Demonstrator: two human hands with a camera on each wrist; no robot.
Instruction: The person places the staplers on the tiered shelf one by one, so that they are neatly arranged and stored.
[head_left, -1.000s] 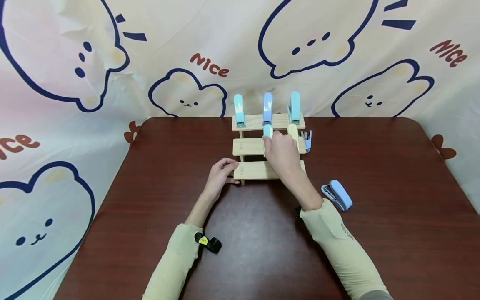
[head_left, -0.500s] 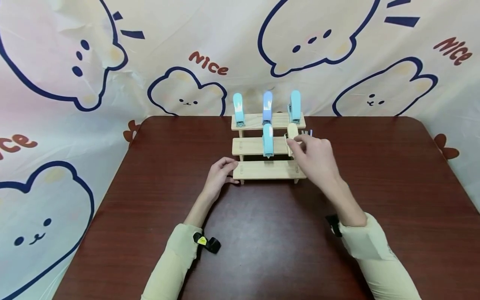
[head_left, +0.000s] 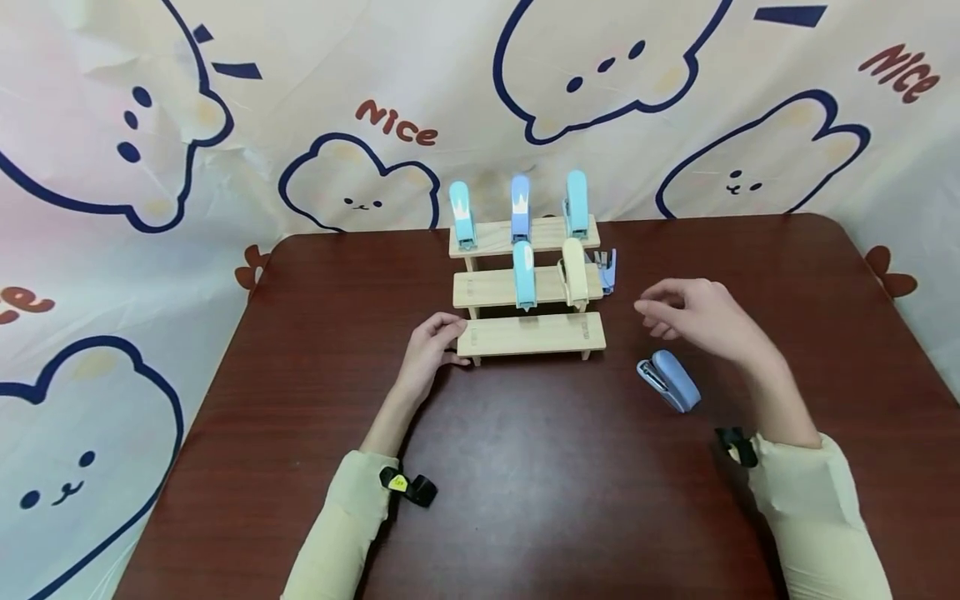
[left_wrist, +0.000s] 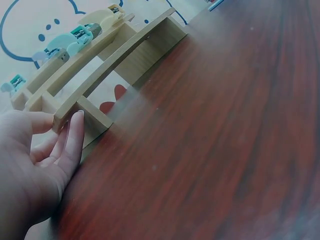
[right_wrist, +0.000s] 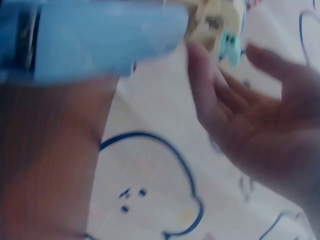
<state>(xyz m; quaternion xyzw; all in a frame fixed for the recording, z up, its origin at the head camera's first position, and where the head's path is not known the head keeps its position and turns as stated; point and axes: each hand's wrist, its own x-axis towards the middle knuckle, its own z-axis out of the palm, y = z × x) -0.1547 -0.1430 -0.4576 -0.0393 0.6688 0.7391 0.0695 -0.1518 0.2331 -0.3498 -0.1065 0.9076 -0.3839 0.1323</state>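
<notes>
My left hand (head_left: 429, 357) pinches the left end of the lowest step of a three-step wooden display rack (head_left: 531, 335); in the left wrist view its fingers (left_wrist: 75, 137) reach under the board. My right hand (head_left: 697, 317) is in the air right of the rack, holding nothing, fingers loosely bent. Just below it a blue stapler (head_left: 669, 382) lies on its side on the table. On the middle step stand a turquoise stapler (head_left: 525, 277) and a cream stapler (head_left: 574, 273). The top step bears a turquoise stapler (head_left: 462, 215), a periwinkle stapler (head_left: 521, 208) and another turquoise stapler (head_left: 577, 204).
Beside the rack's right end, partly behind it, is another blue stapler (head_left: 609, 272). The dark wooden table (head_left: 510, 492) ends at a cartoon-printed cloth backdrop (head_left: 480, 100) behind the rack.
My right hand has left the rack, first the turquoise stapler and then the cream one on the middle step, and moved right over the table. The left hand keeps its hold.
</notes>
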